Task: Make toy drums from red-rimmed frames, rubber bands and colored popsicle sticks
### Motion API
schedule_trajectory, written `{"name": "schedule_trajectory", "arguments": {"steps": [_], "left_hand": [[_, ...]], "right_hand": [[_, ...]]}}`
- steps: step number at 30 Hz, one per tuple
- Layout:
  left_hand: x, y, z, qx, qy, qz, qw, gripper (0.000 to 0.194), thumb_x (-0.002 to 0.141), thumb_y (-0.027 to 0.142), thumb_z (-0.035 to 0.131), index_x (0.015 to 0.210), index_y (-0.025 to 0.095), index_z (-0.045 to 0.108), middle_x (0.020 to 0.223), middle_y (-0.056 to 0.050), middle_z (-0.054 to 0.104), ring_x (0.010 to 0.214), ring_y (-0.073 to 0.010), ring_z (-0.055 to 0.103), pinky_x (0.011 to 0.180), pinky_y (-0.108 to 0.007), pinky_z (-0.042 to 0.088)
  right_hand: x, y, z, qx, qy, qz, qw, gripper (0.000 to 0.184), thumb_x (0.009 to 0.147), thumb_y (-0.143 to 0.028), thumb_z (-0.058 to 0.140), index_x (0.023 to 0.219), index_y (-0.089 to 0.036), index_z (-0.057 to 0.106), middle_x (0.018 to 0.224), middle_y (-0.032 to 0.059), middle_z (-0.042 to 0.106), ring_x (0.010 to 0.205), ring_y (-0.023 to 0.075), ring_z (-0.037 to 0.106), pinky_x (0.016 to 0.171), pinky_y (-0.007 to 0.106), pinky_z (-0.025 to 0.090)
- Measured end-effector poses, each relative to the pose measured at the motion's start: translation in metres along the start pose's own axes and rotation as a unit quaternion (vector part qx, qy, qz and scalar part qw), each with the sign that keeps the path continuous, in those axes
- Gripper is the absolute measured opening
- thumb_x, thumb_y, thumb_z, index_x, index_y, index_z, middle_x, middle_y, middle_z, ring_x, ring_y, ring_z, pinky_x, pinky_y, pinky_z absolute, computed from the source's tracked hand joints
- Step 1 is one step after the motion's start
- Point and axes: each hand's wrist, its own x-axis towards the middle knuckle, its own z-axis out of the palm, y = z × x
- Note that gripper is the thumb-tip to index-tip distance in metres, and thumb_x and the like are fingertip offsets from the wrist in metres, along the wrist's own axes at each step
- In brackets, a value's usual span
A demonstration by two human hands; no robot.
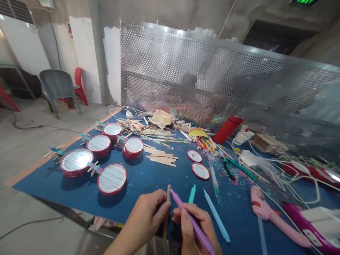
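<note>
My left hand (147, 214) is pinched round a thin wooden craft stick (167, 209) held upright at the near edge of the blue table (148, 177). My right hand (195, 226) grips a purple marker (191, 219), whose tip touches the stick near its top. Both hands sit close together, low in the head view. Just beyond them lie a teal marker (192, 194) and a light blue marker (216, 217). Further off rest several loose wooden sticks (160, 156).
Several red-rimmed round tins with stick handles (99, 157) stand at the left. Two red-rimmed lids (198, 164), a red bottle (227, 129), scissors, pink glue guns (276, 217) and white cables crowd the right. A perforated metal screen (212, 78) closes the far side. Chairs stand far left.
</note>
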Motion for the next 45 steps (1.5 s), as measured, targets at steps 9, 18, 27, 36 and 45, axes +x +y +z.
{"name": "schedule_trajectory", "arguments": {"steps": [9, 18, 27, 36, 45], "left_hand": [[-0.0004, 0.0014, -0.0002, 0.015, 0.01, -0.008, 1.0, 0.026, 0.091, 0.029, 0.043, 0.066, 0.022, 0.038, 0.06, 0.006, 0.04, 0.057, -0.0125, 0.04, 0.056, -0.024, 0.028], [-0.001, 0.0018, 0.0, 0.008, 0.013, -0.004, 1.0, 0.026, 0.091, 0.028, 0.042, 0.066, 0.022, 0.039, 0.061, 0.007, 0.041, 0.058, -0.012, 0.04, 0.056, -0.023, 0.028], [-0.0019, 0.0006, 0.0006, 0.015, 0.025, 0.005, 1.0, 0.027, 0.091, 0.027, 0.044, 0.065, 0.021, 0.041, 0.061, 0.007, 0.041, 0.058, -0.0119, 0.041, 0.056, -0.023, 0.028], [-0.0017, 0.0004, 0.0006, 0.008, 0.02, -0.001, 1.0, 0.027, 0.091, 0.029, 0.044, 0.066, 0.021, 0.043, 0.06, 0.007, 0.041, 0.058, -0.0118, 0.041, 0.055, -0.023, 0.029], [-0.0014, 0.0028, -0.0007, 0.003, 0.014, -0.008, 1.0, 0.027, 0.091, 0.031, 0.042, 0.066, 0.021, 0.04, 0.062, 0.006, 0.041, 0.059, -0.0123, 0.039, 0.056, -0.023, 0.029]], "right_hand": [[0.0005, 0.0021, -0.0033, -0.015, 0.007, 0.031, 0.999, 0.024, 0.082, -0.042, 0.067, 0.079, -0.017, 0.067, 0.065, -0.0014, 0.067, 0.051, 0.0115, 0.062, 0.055, 0.022, 0.048], [0.0009, 0.0001, -0.0024, -0.011, -0.012, -0.011, 1.0, 0.021, 0.083, -0.039, 0.066, 0.082, -0.018, 0.068, 0.067, -0.0001, 0.068, 0.054, 0.0125, 0.063, 0.055, 0.022, 0.049], [0.0009, -0.0004, -0.0014, -0.001, -0.02, -0.012, 1.0, 0.019, 0.083, -0.037, 0.067, 0.083, -0.018, 0.068, 0.069, 0.0002, 0.07, 0.056, 0.0128, 0.065, 0.056, 0.022, 0.049], [0.0011, -0.0023, -0.0018, 0.004, -0.021, -0.006, 1.0, 0.02, 0.083, -0.038, 0.067, 0.084, -0.018, 0.069, 0.07, 0.0019, 0.07, 0.056, 0.0139, 0.064, 0.054, 0.023, 0.051], [0.0009, -0.0017, -0.0012, 0.006, -0.016, -0.028, 0.999, 0.014, 0.084, -0.033, 0.067, 0.083, -0.019, 0.069, 0.07, -0.0001, 0.07, 0.056, 0.012, 0.064, 0.055, 0.021, 0.05]]}}
